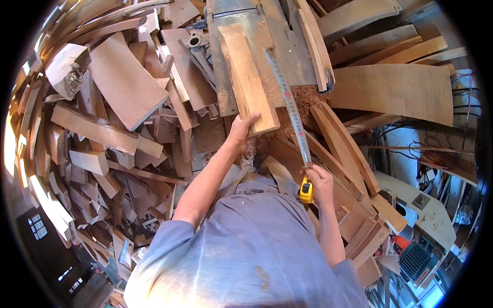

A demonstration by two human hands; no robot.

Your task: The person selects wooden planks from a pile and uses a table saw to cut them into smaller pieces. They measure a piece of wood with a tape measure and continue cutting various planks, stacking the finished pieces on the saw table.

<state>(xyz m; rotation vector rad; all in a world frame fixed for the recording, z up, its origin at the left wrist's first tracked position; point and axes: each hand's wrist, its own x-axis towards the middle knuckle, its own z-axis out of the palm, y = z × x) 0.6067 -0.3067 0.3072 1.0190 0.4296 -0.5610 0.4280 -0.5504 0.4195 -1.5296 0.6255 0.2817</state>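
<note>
A light-coloured wooden board [247, 77] lies lengthwise on the metal machine table [290, 66], its near end sticking out past the table's edge. My left hand [242, 128] is closed on the left corner of that near end. To the right, my right hand [319, 180] grips a yellow tape measure [306, 190] by its case. The tape's blade [288, 100] is drawn out and runs up beside the board, apart from it, its far end over the table near some sawdust.
Piled offcuts [108, 138] crowd the left side. Long planks [344, 149] lean at the right, near a wide curved board [393, 91]. Wood shavings [303, 110] gather by the table's edge. A green motor [417, 261] stands at the lower right.
</note>
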